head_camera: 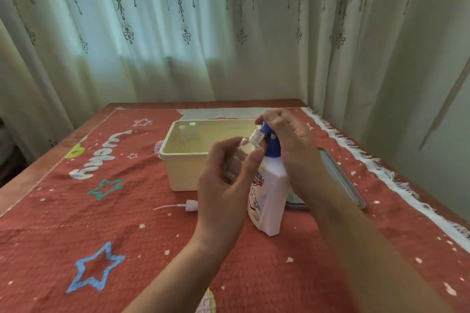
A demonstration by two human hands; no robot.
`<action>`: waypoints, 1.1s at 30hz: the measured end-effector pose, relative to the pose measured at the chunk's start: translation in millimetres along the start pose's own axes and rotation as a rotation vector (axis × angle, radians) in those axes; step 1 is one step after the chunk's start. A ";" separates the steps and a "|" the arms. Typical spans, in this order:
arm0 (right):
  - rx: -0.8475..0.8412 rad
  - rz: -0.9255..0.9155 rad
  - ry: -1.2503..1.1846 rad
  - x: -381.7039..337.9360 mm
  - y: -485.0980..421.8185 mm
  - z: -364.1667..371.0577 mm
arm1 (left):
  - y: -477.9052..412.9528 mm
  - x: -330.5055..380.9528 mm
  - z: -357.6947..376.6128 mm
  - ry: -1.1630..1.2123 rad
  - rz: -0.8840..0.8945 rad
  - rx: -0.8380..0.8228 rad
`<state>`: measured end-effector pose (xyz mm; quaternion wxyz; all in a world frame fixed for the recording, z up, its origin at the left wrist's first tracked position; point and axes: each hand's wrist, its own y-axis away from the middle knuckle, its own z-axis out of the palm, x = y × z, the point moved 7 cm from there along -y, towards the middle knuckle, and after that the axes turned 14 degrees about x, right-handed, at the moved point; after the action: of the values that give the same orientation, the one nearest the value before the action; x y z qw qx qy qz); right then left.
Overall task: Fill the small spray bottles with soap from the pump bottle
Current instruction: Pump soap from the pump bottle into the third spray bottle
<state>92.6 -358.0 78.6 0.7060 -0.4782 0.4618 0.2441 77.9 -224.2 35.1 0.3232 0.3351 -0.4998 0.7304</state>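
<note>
- Clear small spray bottle (243, 148), uncapped, tilted, neck at the blue pump spout; left hand (223, 185) fingers (253, 160) grasping its body.
- White pump bottle (268, 201), standing on the red cloth (127, 226) over the desk (25, 180); right hand (292, 150) clasping its pump head.
- Cream tub (183, 170) behind, two capped bottles (188, 132) inside.
- White spray cap (191, 205) on cloth, left of pump bottle.

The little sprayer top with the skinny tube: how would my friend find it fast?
Start at the big red starry cloth and find the cream tub sitting on it. Just in front of the tub, left of the white pump bottle, lies the sprayer top. Unlike the white-capped bottles standing in the tub, it lies flat, alone, tube trailing left.
</note>
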 end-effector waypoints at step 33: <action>0.033 0.107 -0.058 10.9 -2.9 -2.4 | 5.6 -2.1 17.0 0.053 -0.014 -0.078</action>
<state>98.8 -362.4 69.9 0.7128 -0.4339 0.4702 0.2875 77.4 -242.2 35.2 0.3543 0.3061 -0.5169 0.7167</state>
